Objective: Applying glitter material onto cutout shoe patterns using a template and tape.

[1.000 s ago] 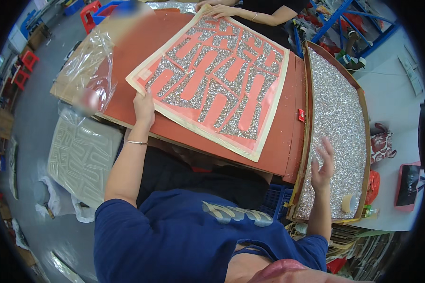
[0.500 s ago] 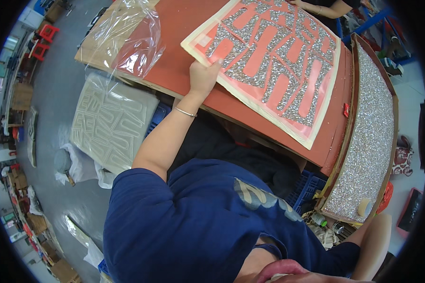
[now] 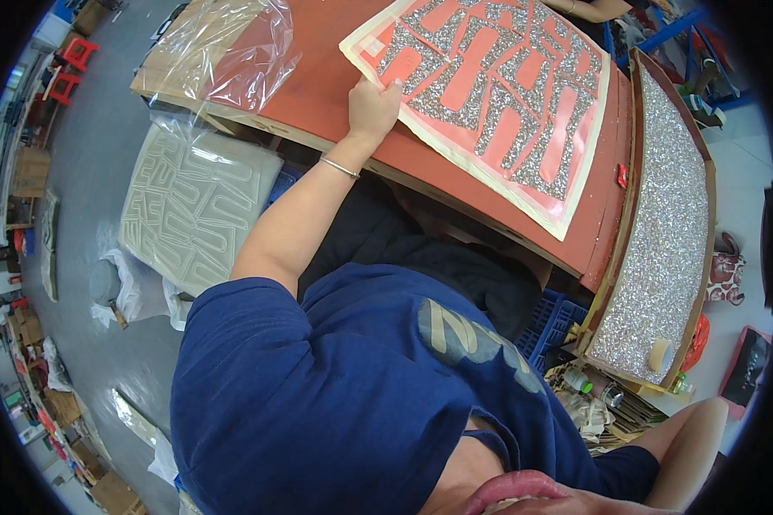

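My left hand (image 3: 374,110) is closed on the near left edge of a pink stencil sheet (image 3: 471,69) with a cream border. Its thumb lies on top of the border; the other fingers are hidden beneath. Sparkling silver bits fill the sheet's cut-out shapes, and the sheet slants over the red-brown table (image 3: 318,90). At the lower right only my bent right arm (image 3: 691,442) shows; its hand is out of view. Another person's forearm (image 3: 594,9) reaches in near the sheet's far edge.
A long tray of silver bits (image 3: 657,232), holding a tape roll (image 3: 660,355), stands at the table's right. Clear plastic film (image 3: 249,56) covers the left corner. Below it lies a stack of pale, patterned sheets (image 3: 189,202). Blue crates (image 3: 554,322) sit under the table.
The near edge of the stencil sheet has risen slightly with my left hand still gripping it. The whole view has shifted a little.
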A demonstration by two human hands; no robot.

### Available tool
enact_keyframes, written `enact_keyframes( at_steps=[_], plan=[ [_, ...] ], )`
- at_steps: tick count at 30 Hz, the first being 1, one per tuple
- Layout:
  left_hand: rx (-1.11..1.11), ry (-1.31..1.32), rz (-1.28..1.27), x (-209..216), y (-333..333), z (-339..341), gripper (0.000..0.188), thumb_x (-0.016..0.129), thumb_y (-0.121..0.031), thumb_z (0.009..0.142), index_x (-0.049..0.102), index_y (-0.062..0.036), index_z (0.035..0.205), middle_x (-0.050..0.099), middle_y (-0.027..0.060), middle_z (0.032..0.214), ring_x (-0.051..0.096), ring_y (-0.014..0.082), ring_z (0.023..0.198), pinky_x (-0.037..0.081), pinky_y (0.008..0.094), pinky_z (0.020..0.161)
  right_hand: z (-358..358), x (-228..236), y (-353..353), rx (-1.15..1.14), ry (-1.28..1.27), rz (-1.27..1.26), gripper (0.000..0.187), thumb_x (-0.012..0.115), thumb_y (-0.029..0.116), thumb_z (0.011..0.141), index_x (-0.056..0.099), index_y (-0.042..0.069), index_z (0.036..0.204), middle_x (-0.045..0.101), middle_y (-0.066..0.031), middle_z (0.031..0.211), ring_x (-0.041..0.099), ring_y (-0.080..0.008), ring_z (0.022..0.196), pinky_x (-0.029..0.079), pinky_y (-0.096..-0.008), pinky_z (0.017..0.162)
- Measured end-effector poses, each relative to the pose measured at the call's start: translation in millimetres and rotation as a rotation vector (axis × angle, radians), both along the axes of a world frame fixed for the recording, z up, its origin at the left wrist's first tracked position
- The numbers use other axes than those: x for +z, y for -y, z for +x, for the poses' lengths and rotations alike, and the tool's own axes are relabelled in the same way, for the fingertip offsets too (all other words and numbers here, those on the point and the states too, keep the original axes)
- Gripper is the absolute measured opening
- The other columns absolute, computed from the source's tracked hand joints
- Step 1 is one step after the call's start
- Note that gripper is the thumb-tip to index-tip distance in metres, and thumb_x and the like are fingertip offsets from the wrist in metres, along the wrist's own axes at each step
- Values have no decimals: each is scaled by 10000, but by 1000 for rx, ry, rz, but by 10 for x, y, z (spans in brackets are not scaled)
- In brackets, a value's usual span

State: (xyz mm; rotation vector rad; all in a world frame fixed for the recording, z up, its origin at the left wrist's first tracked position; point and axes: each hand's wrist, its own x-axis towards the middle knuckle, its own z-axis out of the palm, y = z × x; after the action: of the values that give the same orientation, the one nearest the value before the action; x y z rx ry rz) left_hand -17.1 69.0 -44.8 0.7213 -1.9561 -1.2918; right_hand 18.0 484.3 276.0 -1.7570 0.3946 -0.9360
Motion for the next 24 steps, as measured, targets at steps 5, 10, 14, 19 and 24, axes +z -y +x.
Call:
enact_keyframes(
  at_steps=[5, 10, 14, 19, 24],
  plan=[
    [61, 65, -62, -46, 1, -16, 243, 632, -168, 816, 638, 74, 839, 669, 185, 746, 660, 264, 688, 483, 367, 630, 66, -7, -40, 4, -20, 0, 174, 520, 161, 820, 622, 30, 874, 621, -144, 852, 628, -261, 797, 505, -441, 729],
    [64, -57, -76, -110, 27, 0, 255, 626, -173, 824, 636, 74, 883, 671, 202, 788, 671, 293, 753, 489, 381, 662, 201, -50, -80, -29, -36, -1, 189, 499, 154, 851, 617, 23, 922, 625, -154, 903, 631, -256, 833, 506, -424, 759],
    [42, 14, -67, -30, -14, 83, 272, 626, -181, 827, 630, 73, 923, 676, 208, 833, 670, 308, 807, 491, 391, 705, 294, -60, -141, -46, -51, 6, 203, 482, 148, 876, 612, 17, 960, 628, -162, 943, 634, -251, 862, 507, -410, 783],
    [-32, -67, -87, -2, -39, 97, 297, 619, -198, 826, 617, 67, 960, 667, 226, 869, 650, 365, 835, 494, 419, 734, 377, -108, -117, -77, -72, -17, 221, 461, 141, 907, 607, 10, 1008, 632, -173, 994, 636, -246, 899, 509, -392, 814],
    [-339, 92, 275, -357, 233, 90, 322, 592, -170, 866, 578, 107, 1029, 678, 152, 909, 676, 245, 810, 538, 379, 713, 576, -91, -172, -249, -137, -24, 239, 440, 133, 937, 602, 3, 1057, 636, -183, 1045, 639, -241, 935, 511, -375, 844]
  ],
)
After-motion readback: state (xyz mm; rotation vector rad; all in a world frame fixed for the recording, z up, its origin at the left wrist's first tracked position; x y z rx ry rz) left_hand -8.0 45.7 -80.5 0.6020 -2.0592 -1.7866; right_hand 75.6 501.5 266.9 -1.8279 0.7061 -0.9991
